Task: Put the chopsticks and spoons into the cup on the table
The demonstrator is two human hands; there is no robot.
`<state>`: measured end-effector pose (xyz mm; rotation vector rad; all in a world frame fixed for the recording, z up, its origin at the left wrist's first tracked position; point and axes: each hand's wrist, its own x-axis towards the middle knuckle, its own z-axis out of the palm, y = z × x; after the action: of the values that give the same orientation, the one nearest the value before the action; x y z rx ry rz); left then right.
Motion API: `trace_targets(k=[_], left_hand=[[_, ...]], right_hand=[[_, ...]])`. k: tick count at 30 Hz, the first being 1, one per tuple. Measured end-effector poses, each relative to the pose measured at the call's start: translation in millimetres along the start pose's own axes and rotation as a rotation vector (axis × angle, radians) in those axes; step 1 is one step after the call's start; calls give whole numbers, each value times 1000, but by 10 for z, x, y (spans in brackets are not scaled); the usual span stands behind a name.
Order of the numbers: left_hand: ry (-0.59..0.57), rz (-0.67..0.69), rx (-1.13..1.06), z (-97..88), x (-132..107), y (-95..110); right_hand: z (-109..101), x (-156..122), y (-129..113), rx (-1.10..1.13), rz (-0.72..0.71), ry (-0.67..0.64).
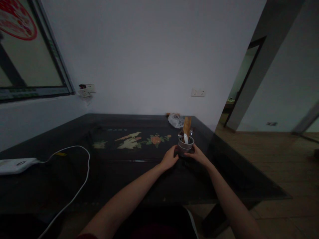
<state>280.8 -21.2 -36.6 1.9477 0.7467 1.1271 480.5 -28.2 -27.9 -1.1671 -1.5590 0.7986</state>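
A grey metal utensil holder [185, 151] stands upright on the dark table, right of its middle. Wooden chopsticks [187, 125] rise out of it in a bundle, with a white spoon [185, 138] and shiny metal utensils around them. My left hand [170, 157] is closed against the holder's left side, the thumb at its lower front. On the opposite side, my right hand [198, 155] grips it with the thumb across the front. The fingertips behind the holder are hidden.
Behind the holder a crumpled clear plastic bag [175, 120] lies near the wall. Bird and flower pictures decorate the dark tabletop [139, 172]. On the left lies a white power strip [17, 166], its white cable [87, 169] looping over the front edge.
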Motion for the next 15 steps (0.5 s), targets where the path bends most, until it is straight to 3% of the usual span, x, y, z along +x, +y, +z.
trace_targets(k=[8,12,15], left_hand=[[3,-5,-10,11,-8,-4],[82,-112,-20,-44,50,40],[124,-181,-23,-192,159,156]], right_hand=[[3,-12,-39,2,24,12],[-134,-26,-41,-74,80,87],[-293,-106,-116,-248,135,167]])
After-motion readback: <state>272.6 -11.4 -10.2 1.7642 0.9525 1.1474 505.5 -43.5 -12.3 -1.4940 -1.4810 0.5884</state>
